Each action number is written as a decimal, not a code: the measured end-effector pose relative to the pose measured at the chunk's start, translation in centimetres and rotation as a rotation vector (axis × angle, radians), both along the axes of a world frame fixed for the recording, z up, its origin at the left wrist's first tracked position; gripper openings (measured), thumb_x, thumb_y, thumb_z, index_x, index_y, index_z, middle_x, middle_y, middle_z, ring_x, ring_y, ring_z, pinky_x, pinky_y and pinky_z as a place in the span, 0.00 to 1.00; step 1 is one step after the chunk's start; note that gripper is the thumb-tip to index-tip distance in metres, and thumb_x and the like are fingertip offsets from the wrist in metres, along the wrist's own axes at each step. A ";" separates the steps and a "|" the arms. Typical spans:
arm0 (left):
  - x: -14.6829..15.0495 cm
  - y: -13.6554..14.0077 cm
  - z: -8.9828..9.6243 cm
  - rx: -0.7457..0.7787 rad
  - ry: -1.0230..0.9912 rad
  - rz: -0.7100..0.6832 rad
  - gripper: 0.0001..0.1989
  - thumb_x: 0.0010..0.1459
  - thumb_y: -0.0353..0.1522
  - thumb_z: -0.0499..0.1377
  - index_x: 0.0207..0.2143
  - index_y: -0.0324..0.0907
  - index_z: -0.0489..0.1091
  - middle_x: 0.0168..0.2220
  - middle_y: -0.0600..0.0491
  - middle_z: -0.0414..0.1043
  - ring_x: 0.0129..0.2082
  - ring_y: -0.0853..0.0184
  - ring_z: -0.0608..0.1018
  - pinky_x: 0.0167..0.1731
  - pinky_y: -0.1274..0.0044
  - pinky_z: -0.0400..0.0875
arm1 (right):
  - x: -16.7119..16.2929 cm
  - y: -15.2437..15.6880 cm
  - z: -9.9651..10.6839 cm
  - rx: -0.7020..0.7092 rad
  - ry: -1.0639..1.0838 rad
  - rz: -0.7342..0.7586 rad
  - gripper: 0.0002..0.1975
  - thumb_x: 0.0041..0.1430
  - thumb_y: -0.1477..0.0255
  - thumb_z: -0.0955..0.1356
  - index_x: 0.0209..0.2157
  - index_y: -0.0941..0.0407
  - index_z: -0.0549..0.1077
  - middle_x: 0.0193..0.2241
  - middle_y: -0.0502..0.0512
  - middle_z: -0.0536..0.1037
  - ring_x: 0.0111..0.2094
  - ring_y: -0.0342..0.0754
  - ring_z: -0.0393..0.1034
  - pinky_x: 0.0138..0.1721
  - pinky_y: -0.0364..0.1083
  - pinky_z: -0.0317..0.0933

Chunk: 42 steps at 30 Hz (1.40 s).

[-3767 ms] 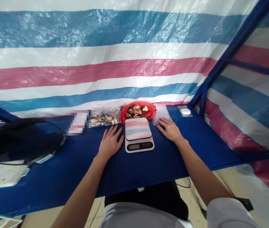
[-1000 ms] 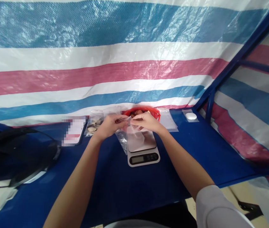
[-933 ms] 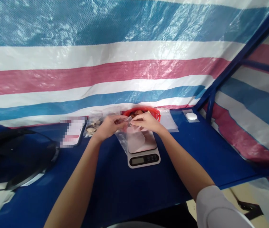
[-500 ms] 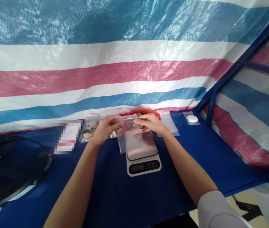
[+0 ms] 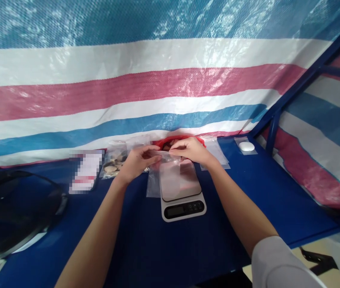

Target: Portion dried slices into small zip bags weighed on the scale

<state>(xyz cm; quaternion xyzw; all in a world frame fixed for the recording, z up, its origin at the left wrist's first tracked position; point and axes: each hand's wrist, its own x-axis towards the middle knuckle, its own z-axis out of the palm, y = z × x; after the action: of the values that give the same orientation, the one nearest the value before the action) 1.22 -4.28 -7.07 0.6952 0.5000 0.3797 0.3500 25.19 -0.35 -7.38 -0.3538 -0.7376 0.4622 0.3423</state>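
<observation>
A clear plastic zip bag point(image 5: 154, 185) hangs between my two hands, over the left part of a digital scale point(image 5: 185, 182). My left hand point(image 5: 138, 162) pinches the bag's upper left edge. At the upper right edge, my right hand point(image 5: 191, 152) has thumb and finger closed on it. The bag looks flat, with nothing visible inside. Under it, the scale has a shiny plate and a dark display whose reading I cannot make out. Just behind my hands lies a red-rimmed bag or container point(image 5: 170, 141), its brownish contents partly hidden by my fingers.
Clear bags with pale, slice-like pieces point(image 5: 113, 165) lie left of my left hand, beside a blurred-out phone-like item point(image 5: 86, 172). More flat clear bags point(image 5: 216, 154) are at right, then a white oval object point(image 5: 246, 147) on a small bag. A black round-edged object point(image 5: 20, 212) sits at far left.
The bag has come slightly lower and hangs flatter between my hands. My view has shifted a little; both hands keep their hold on the bag.
</observation>
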 end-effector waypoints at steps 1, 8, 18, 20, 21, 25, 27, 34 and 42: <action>0.1 0.0 0.0 0.063 0.033 0.039 0.25 0.52 0.48 0.68 0.46 0.40 0.78 0.38 0.48 0.81 0.32 0.63 0.80 0.35 0.73 0.76 | 0.2 0.1 0.0 0.019 -0.017 -0.022 0.11 0.56 0.62 0.73 0.34 0.54 0.84 0.30 0.50 0.82 0.27 0.45 0.75 0.28 0.42 0.69; 2.2 -1.3 1.7 0.319 0.219 0.230 0.15 0.59 0.42 0.62 0.39 0.41 0.80 0.37 0.49 0.81 0.32 0.66 0.78 0.37 0.75 0.72 | 0.8 0.2 0.6 0.172 -0.122 -0.107 0.10 0.60 0.66 0.71 0.32 0.56 0.83 0.32 0.52 0.84 0.32 0.47 0.76 0.35 0.43 0.65; 4.0 -1.1 0.3 -0.347 -0.241 0.158 0.24 0.57 0.49 0.63 0.25 0.36 0.76 0.22 0.48 0.77 0.18 0.68 0.74 0.20 0.77 0.68 | 0.3 -0.5 0.9 0.223 -0.117 -0.020 0.09 0.60 0.66 0.71 0.37 0.55 0.84 0.34 0.51 0.84 0.31 0.45 0.74 0.35 0.43 0.65; 3.8 -0.9 0.0 -0.407 -0.315 0.160 0.23 0.55 0.48 0.65 0.25 0.35 0.77 0.22 0.47 0.77 0.18 0.69 0.75 0.20 0.78 0.69 | 0.3 -0.4 0.8 0.227 -0.098 0.012 0.09 0.60 0.66 0.72 0.37 0.55 0.84 0.33 0.51 0.84 0.31 0.45 0.75 0.35 0.43 0.66; 3.6 -0.8 0.0 -0.426 -0.340 0.160 0.22 0.54 0.47 0.66 0.26 0.35 0.77 0.23 0.47 0.77 0.19 0.69 0.75 0.20 0.78 0.69 | 0.3 -0.4 0.7 0.227 -0.090 0.026 0.09 0.59 0.66 0.72 0.37 0.55 0.84 0.34 0.51 0.84 0.31 0.45 0.75 0.35 0.43 0.67; 3.4 -0.6 -0.1 -0.466 -0.406 0.149 0.18 0.51 0.43 0.68 0.26 0.34 0.77 0.23 0.48 0.77 0.20 0.70 0.76 0.23 0.78 0.71 | 0.4 -0.4 0.6 0.155 -0.091 0.061 0.09 0.57 0.65 0.73 0.37 0.55 0.84 0.33 0.52 0.84 0.32 0.45 0.76 0.34 0.43 0.70; 3.3 -0.6 -0.1 -0.473 -0.422 0.138 0.18 0.50 0.43 0.69 0.26 0.34 0.77 0.23 0.49 0.77 0.20 0.70 0.76 0.23 0.79 0.71 | 0.5 -0.4 0.7 0.072 -0.091 0.079 0.12 0.57 0.63 0.73 0.38 0.56 0.84 0.31 0.52 0.83 0.30 0.45 0.76 0.32 0.42 0.71; 3.5 -0.5 -0.8 -0.430 -0.394 0.101 0.18 0.48 0.44 0.70 0.27 0.36 0.78 0.25 0.50 0.78 0.23 0.71 0.76 0.25 0.79 0.71 | 0.5 -0.6 0.9 -0.101 -0.109 0.091 0.14 0.57 0.61 0.73 0.35 0.58 0.83 0.30 0.53 0.81 0.27 0.43 0.76 0.27 0.40 0.73; 3.7 -0.9 -0.1 -0.332 -0.253 0.004 0.18 0.52 0.45 0.67 0.25 0.39 0.76 0.23 0.52 0.75 0.23 0.70 0.74 0.26 0.78 0.70 | 0.3 -0.5 0.6 -0.128 -0.171 0.072 0.09 0.58 0.67 0.71 0.30 0.57 0.81 0.24 0.50 0.77 0.25 0.43 0.75 0.26 0.39 0.72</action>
<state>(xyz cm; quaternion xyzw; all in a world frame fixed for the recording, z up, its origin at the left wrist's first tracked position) 4.89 -5.21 -7.18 0.5737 0.5091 0.3774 0.5189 25.48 -0.85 -6.80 -0.3862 -0.7454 0.4884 0.2381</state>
